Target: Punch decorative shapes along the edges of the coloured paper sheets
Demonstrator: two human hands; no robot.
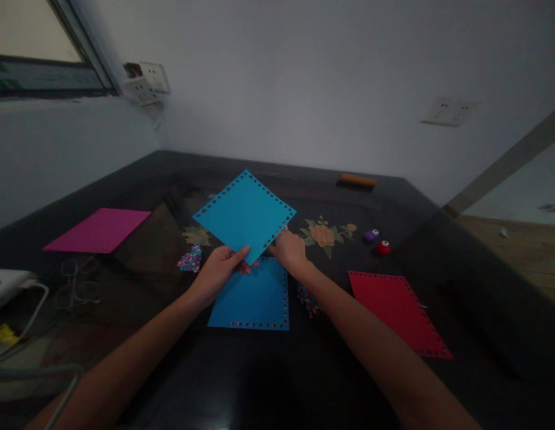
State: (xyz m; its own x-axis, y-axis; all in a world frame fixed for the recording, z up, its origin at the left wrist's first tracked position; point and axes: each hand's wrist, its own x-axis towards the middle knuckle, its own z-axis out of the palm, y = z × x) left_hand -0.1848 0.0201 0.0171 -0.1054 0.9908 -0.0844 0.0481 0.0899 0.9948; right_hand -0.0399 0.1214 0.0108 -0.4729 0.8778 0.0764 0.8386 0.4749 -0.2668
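Observation:
A light blue sheet of paper (245, 212) with small shapes punched along its edges is held up, turned on one corner. My left hand (226, 261) pinches its lower corner, thumb on the front face. My right hand (290, 246) is closed at the sheet's lower right edge; its fingertips are partly hidden behind the paper, so its hold is hard to see. Beneath lies a darker blue punched sheet (253, 298) on the dark table. Small piles of colourful paper bits (190, 259) lie left of my left hand and under my right forearm.
A red punched sheet (393, 307) lies to the right, a pink sheet (98, 230) to the left. Purple (371, 235) and red (383, 248) small craft punches sit at the right. A brown stick-like roll (358, 180) lies near the wall. Glasses (77, 286) and a white corded device (11, 286) are at left.

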